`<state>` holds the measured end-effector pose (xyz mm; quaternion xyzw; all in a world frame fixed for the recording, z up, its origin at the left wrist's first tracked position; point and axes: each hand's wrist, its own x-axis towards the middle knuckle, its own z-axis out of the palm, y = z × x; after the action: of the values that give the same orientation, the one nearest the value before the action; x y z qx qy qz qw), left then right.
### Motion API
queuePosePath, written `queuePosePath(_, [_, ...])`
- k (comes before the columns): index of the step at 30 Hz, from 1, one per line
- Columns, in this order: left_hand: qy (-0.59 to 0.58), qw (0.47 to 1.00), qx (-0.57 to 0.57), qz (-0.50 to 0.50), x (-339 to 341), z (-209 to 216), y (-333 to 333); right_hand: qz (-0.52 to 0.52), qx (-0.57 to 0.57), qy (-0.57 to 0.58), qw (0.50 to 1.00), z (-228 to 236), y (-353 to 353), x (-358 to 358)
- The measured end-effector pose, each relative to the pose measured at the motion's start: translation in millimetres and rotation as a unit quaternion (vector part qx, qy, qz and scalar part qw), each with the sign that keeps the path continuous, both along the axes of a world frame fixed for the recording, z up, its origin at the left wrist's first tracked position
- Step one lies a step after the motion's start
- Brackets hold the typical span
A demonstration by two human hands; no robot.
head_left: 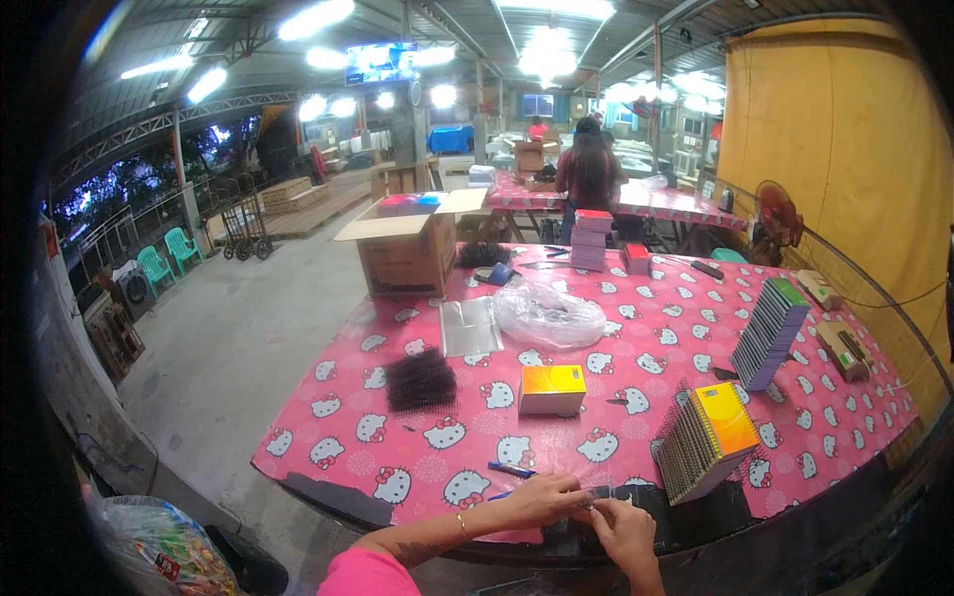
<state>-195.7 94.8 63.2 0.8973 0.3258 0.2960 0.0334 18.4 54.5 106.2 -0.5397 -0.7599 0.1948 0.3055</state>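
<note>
At the near edge of the table, both my hands work close together. My left hand [549, 499] comes in from the lower left, fingers bent and closed. Beside it my right hand [626, 528] pinches at the same spot; whatever small piece lies between them is too small and hidden to name. A blue-handled tool [512, 469] lies just beyond my left hand. Right of my hands stands a stack of spiral notebooks [708, 442] with yellow-orange covers and wire along the side. A smaller yellow-topped stack [553, 390] sits farther off. Left of it is a pile of black binding wires [420, 380].
The pink table [328, 417] has a cat-face cover. On it are an open cardboard box [407, 253], a clear plastic bag [549, 315], a green-topped notebook stack [771, 333] and red-topped stacks [591, 240]. A person [590, 169] stands beyond; a fan [778, 214] is at right.
</note>
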Motion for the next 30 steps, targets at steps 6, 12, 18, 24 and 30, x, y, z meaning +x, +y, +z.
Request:
queuePosePath(6, [-0.014, 1.0, -0.003, -0.016, -2.6, 0.3, 2.4, -0.01, -0.02, -0.002, 1.0, -1.8, 1.1, 1.1])
queuePosePath(12, [-0.008, 1.0, 0.0, -0.006, -0.1, -1.9, -3.2, 0.051, 0.111, -0.033, 0.992, 19.4, -12.5, 19.3])
queuePosePath(18, [-0.004, 0.999, 0.043, -0.015, 10.6, -6.1, -2.0, 0.012, -0.164, 0.426, 0.89, -57.6, -9.3, 63.3])
queuePosePath(24, [-0.01, 0.999, 0.047, -0.015, 13.7, -4.7, 8.4, 0.066, -0.165, 0.367, 0.913, -74.8, 2.0, 49.0])
queuePosePath(30, [0.032, 0.999, 0.034, -0.021, 12.2, 8.3, 10.7, 0.061, -0.134, 0.374, 0.916, -78.2, -3.4, 43.6])
